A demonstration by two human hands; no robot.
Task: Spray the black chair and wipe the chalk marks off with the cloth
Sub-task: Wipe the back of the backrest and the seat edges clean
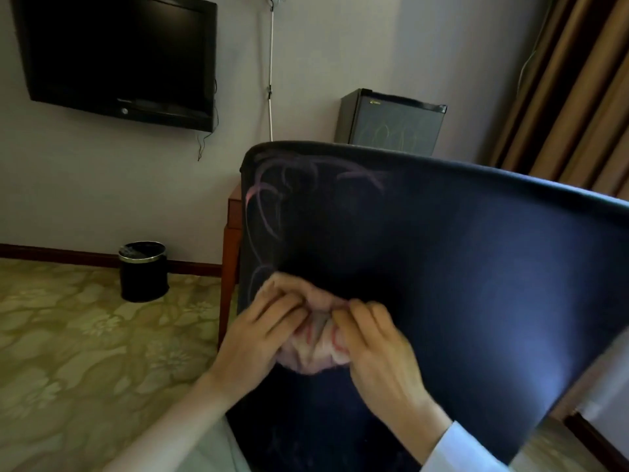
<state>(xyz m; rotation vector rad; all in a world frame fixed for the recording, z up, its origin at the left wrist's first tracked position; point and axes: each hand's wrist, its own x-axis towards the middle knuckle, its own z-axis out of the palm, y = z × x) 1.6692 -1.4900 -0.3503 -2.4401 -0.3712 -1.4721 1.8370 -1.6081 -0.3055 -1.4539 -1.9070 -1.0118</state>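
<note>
Cloth (315, 349) bunched between both hands

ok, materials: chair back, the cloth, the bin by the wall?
Chair back: looks like matte dark woven fabric stretched over a curved shell; soft sheen, chalk marks clinging to it. Cloth: soft pale textile with reddish streaks, bunched in folds between the left hand and right hand. Bin: black body, material unclear; shiny rim looks metallic.

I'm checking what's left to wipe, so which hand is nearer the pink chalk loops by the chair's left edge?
Left. The left hand sits just below the chalk loops, gripping the cloth; the right hand holds the cloth's other side, farther from them.
</note>
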